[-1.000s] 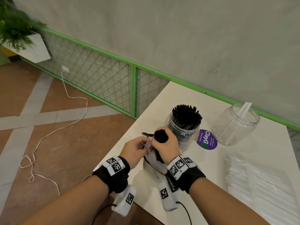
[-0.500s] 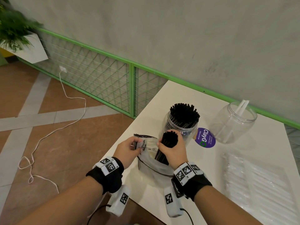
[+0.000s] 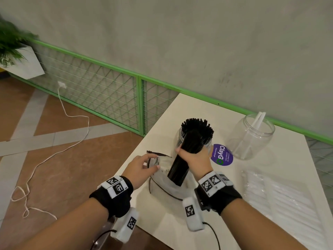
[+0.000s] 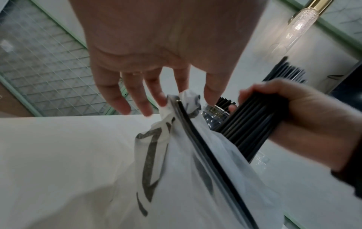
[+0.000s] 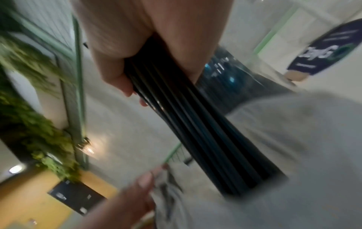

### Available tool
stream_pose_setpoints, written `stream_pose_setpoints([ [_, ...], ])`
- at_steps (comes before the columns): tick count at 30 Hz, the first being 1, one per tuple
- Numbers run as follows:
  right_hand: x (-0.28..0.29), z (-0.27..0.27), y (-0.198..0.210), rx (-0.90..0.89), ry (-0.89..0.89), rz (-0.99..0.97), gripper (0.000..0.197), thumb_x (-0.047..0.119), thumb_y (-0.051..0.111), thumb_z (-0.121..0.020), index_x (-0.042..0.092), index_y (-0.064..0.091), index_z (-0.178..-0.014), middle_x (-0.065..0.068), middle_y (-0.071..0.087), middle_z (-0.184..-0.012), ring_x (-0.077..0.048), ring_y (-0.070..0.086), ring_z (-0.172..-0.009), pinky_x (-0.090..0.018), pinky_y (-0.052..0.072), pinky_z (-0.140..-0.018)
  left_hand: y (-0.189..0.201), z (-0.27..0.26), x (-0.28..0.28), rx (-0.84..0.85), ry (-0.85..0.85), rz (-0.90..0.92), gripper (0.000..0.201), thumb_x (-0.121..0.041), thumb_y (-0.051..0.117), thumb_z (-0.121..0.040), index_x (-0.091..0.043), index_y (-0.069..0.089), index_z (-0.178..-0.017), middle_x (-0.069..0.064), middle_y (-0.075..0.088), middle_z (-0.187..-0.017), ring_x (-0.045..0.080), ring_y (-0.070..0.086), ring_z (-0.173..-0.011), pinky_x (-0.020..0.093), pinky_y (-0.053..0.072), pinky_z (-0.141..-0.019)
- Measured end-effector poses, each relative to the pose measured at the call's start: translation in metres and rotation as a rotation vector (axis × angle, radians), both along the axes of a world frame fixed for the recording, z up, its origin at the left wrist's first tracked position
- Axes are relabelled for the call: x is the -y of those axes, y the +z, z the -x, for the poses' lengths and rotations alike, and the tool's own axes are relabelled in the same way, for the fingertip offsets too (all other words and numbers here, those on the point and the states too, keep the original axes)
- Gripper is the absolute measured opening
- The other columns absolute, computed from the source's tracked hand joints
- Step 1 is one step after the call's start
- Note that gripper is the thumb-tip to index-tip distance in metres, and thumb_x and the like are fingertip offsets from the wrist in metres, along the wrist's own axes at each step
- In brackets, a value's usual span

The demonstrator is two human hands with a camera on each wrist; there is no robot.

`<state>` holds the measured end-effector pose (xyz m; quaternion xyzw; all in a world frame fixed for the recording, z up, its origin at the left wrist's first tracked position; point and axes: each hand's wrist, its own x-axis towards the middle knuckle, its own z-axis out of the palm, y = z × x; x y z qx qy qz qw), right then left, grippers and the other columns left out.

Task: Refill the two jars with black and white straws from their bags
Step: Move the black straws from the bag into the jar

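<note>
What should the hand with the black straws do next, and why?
Probably lift the bundle of black straws a bit higher and move it over the jar of black straws. The right hand already has a grip on it, its lower end looks almost out of the bag, which the left hand holds at the rim.

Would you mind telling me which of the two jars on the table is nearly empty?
The clear jar on the right, beside the purple sticker, holds only a couple of white straws; the other jar is packed with black straws.
</note>
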<state>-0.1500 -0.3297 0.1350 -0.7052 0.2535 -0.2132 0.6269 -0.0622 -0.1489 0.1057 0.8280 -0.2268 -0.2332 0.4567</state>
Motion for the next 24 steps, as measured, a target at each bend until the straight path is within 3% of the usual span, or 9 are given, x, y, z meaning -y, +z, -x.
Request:
stream_pose_setpoints([
  [4,0.026,0.011,0.051,0.195,-0.067,-0.037,0.012,0.011,0.076,-0.067,0.016,0.069,-0.076,-0.004,0.068,-0.080,-0.022,0.065,-0.082,-0.041,0.054,-0.083,0.013,-0.003,0.004,0.135,0.102,-0.075,0.048,-0.047,0.066,-0.079,-0.039,0.050,-0.124,-0.001,0.037,-0.127,0.022,0.044,-0.115,0.029,0.035,-0.092],
  [7,0.046,0.024,0.077,0.293,-0.126,-0.060,0.018,0.006,0.071,-0.065,0.025,0.069,-0.066,-0.003,0.064,-0.076,-0.026,0.061,-0.081,-0.046,0.052,-0.082,0.023,-0.007,0.017,0.206,0.083,-0.081,0.061,-0.046,0.068,-0.076,-0.034,0.043,-0.130,0.001,0.031,-0.137,0.029,0.035,-0.126,0.037,0.028,-0.101],
  [11,0.070,0.038,0.092,0.331,-0.230,-0.075,0.019,0.007,0.069,-0.064,0.026,0.068,-0.062,-0.001,0.062,-0.073,-0.028,0.057,-0.079,-0.046,0.050,-0.079,0.043,-0.014,0.053,0.302,-0.005,-0.013,0.067,-0.037,0.068,-0.079,-0.026,0.036,-0.137,0.002,0.032,-0.142,0.023,0.031,-0.132,0.035,0.023,-0.106],
  [16,0.081,0.047,0.096,0.346,-0.317,-0.082,0.021,0.007,0.068,-0.065,0.028,0.069,-0.061,0.002,0.064,-0.072,-0.028,0.057,-0.081,-0.046,0.050,-0.079,0.059,-0.022,0.114,0.257,-0.140,0.001,0.098,-0.049,0.075,-0.068,-0.028,0.018,-0.145,0.004,0.025,-0.150,0.023,0.026,-0.137,0.042,0.023,-0.113],
  [20,0.082,0.045,0.096,0.349,-0.329,-0.093,0.021,0.009,0.073,-0.067,0.029,0.070,-0.062,-0.003,0.063,-0.075,-0.033,0.062,-0.087,-0.045,0.054,-0.078,0.059,-0.021,0.160,0.321,-0.231,-0.192,0.128,-0.065,0.077,-0.050,-0.035,-0.003,-0.145,0.004,0.010,-0.156,0.029,0.018,-0.141,0.048,0.023,-0.113],
  [22,0.084,0.041,0.097,0.373,-0.331,-0.106,0.028,0.003,0.069,-0.073,0.028,0.069,-0.060,0.000,0.064,-0.070,-0.030,0.062,-0.082,-0.043,0.052,-0.076,0.057,-0.025,0.173,0.364,-0.256,-0.278,0.129,-0.066,0.077,-0.049,-0.040,-0.007,-0.143,0.003,0.008,-0.156,0.033,0.022,-0.139,0.051,0.029,-0.109],
  [24,0.087,0.037,0.099,0.419,-0.338,-0.149,0.033,-0.004,0.064,-0.078,0.024,0.067,-0.059,0.002,0.063,-0.065,-0.027,0.059,-0.074,-0.041,0.051,-0.073,0.060,-0.034,0.179,0.374,-0.285,-0.311,0.122,-0.064,0.076,-0.054,-0.041,-0.004,-0.144,0.005,0.021,-0.152,0.035,0.034,-0.132,0.050,0.036,-0.105],
])
